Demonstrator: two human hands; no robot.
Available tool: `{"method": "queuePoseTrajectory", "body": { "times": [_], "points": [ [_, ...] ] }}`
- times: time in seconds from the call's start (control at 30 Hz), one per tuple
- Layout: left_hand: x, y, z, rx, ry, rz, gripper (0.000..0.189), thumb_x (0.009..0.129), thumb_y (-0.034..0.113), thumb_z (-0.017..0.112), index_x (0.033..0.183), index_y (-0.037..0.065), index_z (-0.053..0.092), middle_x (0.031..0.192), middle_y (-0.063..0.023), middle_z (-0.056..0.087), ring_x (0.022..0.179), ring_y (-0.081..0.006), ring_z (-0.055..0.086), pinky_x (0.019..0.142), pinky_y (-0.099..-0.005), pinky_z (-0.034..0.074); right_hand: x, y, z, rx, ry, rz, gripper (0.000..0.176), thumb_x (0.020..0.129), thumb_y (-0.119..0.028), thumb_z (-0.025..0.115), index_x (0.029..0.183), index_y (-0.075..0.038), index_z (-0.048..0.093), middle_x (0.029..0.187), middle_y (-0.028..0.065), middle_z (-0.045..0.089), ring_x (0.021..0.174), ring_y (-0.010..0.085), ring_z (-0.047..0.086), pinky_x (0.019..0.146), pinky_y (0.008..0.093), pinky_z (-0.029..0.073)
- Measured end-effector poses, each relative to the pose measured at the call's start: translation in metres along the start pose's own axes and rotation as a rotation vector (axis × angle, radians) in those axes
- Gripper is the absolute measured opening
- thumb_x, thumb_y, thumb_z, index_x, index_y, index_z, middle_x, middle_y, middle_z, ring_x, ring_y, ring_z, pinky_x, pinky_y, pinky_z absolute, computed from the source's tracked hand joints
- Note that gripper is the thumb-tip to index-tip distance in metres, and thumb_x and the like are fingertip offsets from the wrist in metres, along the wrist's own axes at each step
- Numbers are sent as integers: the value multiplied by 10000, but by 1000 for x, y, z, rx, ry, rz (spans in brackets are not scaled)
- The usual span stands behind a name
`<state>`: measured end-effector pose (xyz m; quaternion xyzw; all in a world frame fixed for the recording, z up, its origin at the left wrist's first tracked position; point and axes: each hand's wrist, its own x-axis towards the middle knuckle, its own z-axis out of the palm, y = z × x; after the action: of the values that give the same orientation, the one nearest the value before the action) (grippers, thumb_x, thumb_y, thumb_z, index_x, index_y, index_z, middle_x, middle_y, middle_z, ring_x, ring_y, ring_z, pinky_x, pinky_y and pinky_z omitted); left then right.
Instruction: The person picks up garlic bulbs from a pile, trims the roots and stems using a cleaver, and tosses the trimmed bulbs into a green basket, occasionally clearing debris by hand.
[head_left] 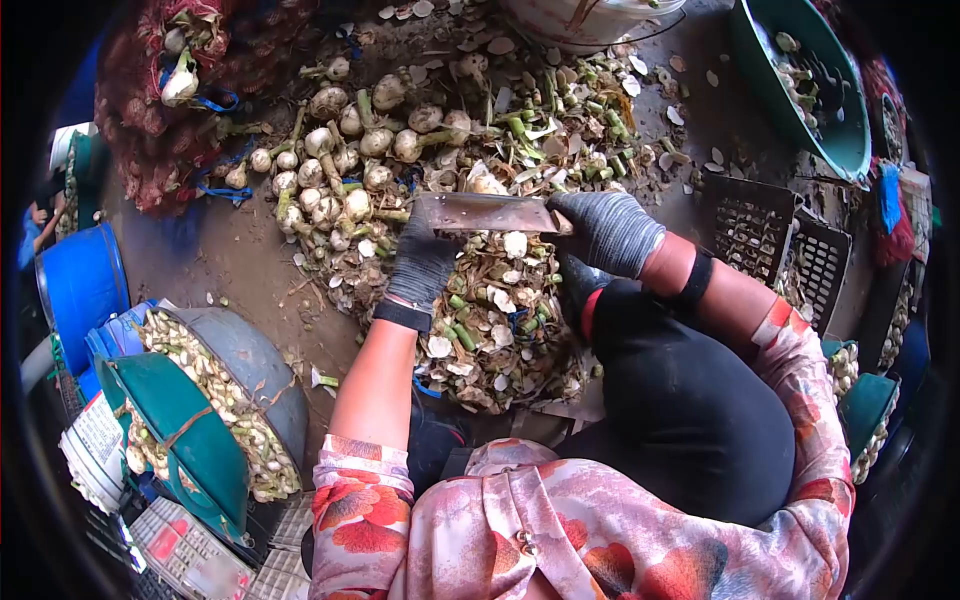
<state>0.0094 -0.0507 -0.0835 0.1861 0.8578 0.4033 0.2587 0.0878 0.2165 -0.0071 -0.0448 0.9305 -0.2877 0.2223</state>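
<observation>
A wide-bladed knife (490, 213) lies crosswise between my two hands, its metal blade smeared with dirt. My right hand (610, 232), in a grey knitted glove, is closed around the handle end. The grey-gloved left hand (420, 262) grips the blade's opposite end, its fingertips partly hidden. Just beyond the blade, a pale garlic bulb (487, 185) shows in part. Below the knife spreads a heap of cut stems and peeled skins (500, 325). Whole garlic bulbs with stems (340, 170) are piled ahead and to the left.
Red mesh sacks (150, 130) stand at the far left. Left of me are a grey basin (270, 365) and a green basin (205, 445), both with garlic, and a blue drum (85, 290). A white bucket (570, 30), a teal basin (840, 130) and dark crates (750, 225) lie ahead and right.
</observation>
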Motion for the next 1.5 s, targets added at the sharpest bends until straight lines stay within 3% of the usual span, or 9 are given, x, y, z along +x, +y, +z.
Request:
{"method": "queuePoseTrajectory", "body": {
  "times": [0.13,0.3,0.33,0.47,0.57,0.83,1.13,1.4,1.5],
  "points": [
    [-17,5,0,-1238,-76,-195,330,1003,82,490,1323,10,460,1194,-104,582,1081,-210,589,915,-295,526,0,-4,0,168,72,46,349,873,-348,684,1081,-73,626,860,179,677,810,372,668,736,437,528],
    [-41,58,-6,-476,-109,76,558,904,-35,544,1428,29,367,1361,-97,489,1172,-209,544,969,-321,494,1,-17,-2,659,49,126,462,880,-437,694,1147,-67,626,927,169,694,872,316,682,794,404,528],
    [-38,64,-9,-805,-292,-207,597,880,-51,572,1427,18,342,1296,-107,527,1127,-195,557,920,-294,500,3,-23,2,584,123,6,457,876,-425,702,1155,-72,625,932,163,695,896,313,687,795,397,530],
    [-43,49,-1,-954,-205,-80,546,896,101,643,1380,26,403,1213,-99,569,1028,-162,579,835,-281,506,2,-44,-9,371,189,-200,443,831,-329,728,1177,-79,611,974,189,682,917,387,658,786,432,532],
    [-50,61,-20,-62,-14,206,590,898,248,697,1386,53,428,1270,-110,571,1105,-241,587,963,-367,488,-11,-45,-29,163,183,-244,383,797,-275,720,1121,-93,626,903,167,673,862,381,658,731,443,530],
    [-51,53,-17,-1359,-137,-187,669,850,262,742,1385,40,408,1271,-116,567,1118,-236,581,956,-363,490,-21,-52,-33,30,24,-296,262,785,-258,691,999,-120,632,811,139,653,798,363,662,677,459,528],
    [-46,66,-9,-1309,-89,-193,760,795,277,793,1384,24,385,1271,-123,563,1132,-230,573,950,-359,492,-19,-49,-23,-1,-1,-263,208,793,-228,652,971,-125,619,768,141,656,757,372,668,648,467,524],
    [-80,109,-9,-69,146,422,899,653,211,904,1360,38,376,1239,-107,567,1116,-204,570,931,-347,502,6,72,4,-59,93,296,307,886,-374,635,1035,-105,641,839,179,682,782,372,673,696,462,528],
    [-55,105,-23,-966,-96,-88,870,683,196,897,1370,85,374,1269,-125,555,1107,-225,584,949,-374,511,-4,31,-10,407,286,233,361,866,-378,688,1096,-101,651,849,188,682,809,383,666,716,443,517]
  ]
}}
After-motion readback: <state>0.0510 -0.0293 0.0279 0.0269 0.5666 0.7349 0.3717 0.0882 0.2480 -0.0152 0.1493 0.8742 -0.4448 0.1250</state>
